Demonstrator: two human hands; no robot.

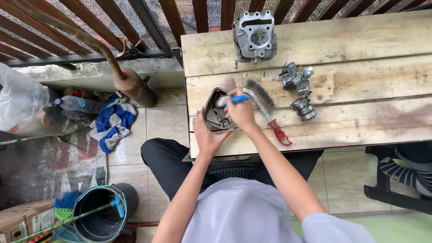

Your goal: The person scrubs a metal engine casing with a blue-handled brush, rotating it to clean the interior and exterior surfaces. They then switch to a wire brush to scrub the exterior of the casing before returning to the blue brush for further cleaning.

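Observation:
A dark metal engine cover (214, 109) lies hollow side up near the left end of the wooden table (360, 81). My left hand (206, 135) steadies its near edge. My right hand (241, 111) grips a small blue-handled brush (236, 99) whose bristle end sits inside the cover. A wire brush with a red handle (269, 112) lies on the boards just right of my right hand.
A grey cylinder head (254, 36) stands at the table's back edge; a carburettor (295, 77) and a smaller metal part (303, 109) lie to the right. On the floor to the left are an exhaust pipe (130, 83), bottles, a blue rag (114, 120) and a bucket (100, 211). Another person's leg (405, 173) is at the right.

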